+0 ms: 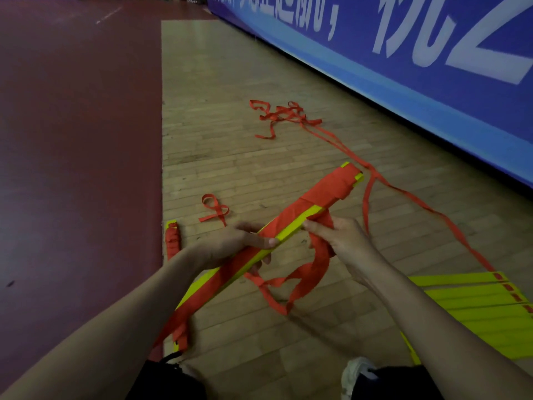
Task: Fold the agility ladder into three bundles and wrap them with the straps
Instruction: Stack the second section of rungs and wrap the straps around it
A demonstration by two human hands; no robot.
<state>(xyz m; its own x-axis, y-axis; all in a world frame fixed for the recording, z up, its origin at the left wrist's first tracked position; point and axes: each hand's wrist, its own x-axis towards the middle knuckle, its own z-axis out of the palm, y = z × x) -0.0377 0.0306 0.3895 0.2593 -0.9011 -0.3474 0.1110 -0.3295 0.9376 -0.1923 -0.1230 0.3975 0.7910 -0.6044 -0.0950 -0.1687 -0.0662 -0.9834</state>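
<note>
yellow bundle (291,226) half wrapped in red strap (317,264), hands gripping.

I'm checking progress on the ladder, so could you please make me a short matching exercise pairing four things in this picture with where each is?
Things:
1. held bundle
2. wrapped bundle
3. flat yellow rungs
4. tangled strap pile

Places:
A. floor, far, near the blue banner
B. floor, by the person's right arm
C. in both hands
D. floor, beside the left hand

Pairs: 1-C, 2-D, 3-B, 4-A
</note>
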